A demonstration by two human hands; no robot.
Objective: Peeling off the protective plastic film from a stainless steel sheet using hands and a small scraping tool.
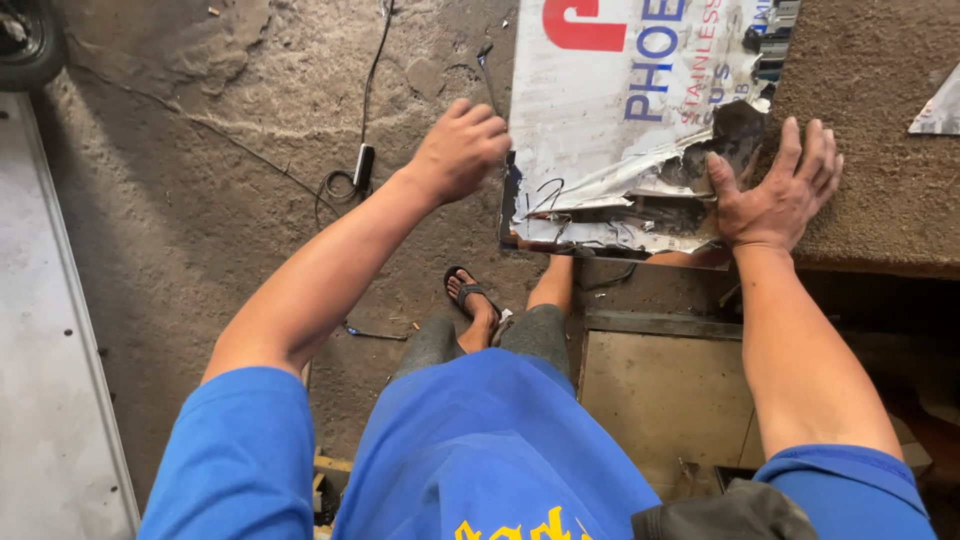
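Note:
A white sheet-metal panel (610,90) with red and blue printing lies flat on a brown worktop (880,130); its near edge is torn and crumpled. My right hand (775,195) rests flat with fingers spread, half on the torn corner of the panel and half on the worktop. My left hand (462,148) is curled at the panel's left edge, fingers closed; whether it grips the edge cannot be told. My knee and a foot in a black sandal (470,300) show below.
Rough concrete floor (220,170) with a thin black cable and small plug (362,165). A pale metal sheet (40,330) runs along the left. A tyre (25,40) sits at top left. A flat board (660,390) lies under the worktop.

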